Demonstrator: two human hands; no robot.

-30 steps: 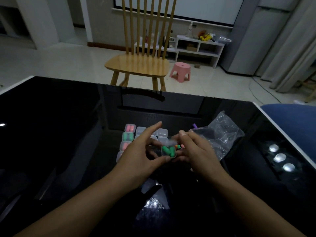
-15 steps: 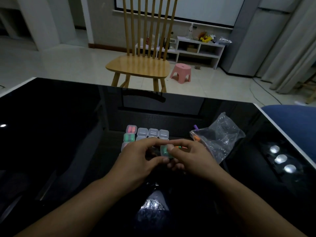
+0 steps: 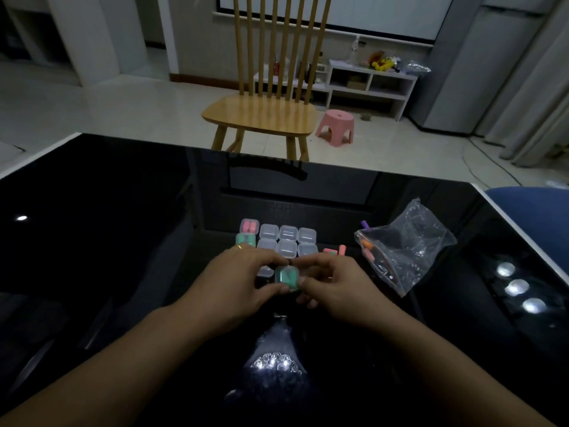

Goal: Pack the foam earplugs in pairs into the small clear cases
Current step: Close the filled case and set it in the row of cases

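Note:
Both hands hold one small clear case (image 3: 287,277) with green earplugs inside, its lid down. My left hand (image 3: 237,282) pinches its left side and near edge. From the right, my right hand (image 3: 331,282) pinches the same case. Behind them stands a block of several clear cases (image 3: 288,234); one case (image 3: 249,227) holds pink plugs and another case (image 3: 245,239) holds green ones. Loose pink and green earplugs (image 3: 334,250) lie just right of the block. A clear plastic bag (image 3: 406,245) at the right holds more plugs.
The glossy black table (image 3: 123,226) reflects ceiling lights. A wooden chair (image 3: 261,115) stands beyond its far edge, with a pink stool (image 3: 335,126) on the floor. A blue cushion (image 3: 529,195) lies past the right edge.
The case with the green plugs was open a second ago; its lid is now down and both hands have closed in around it.

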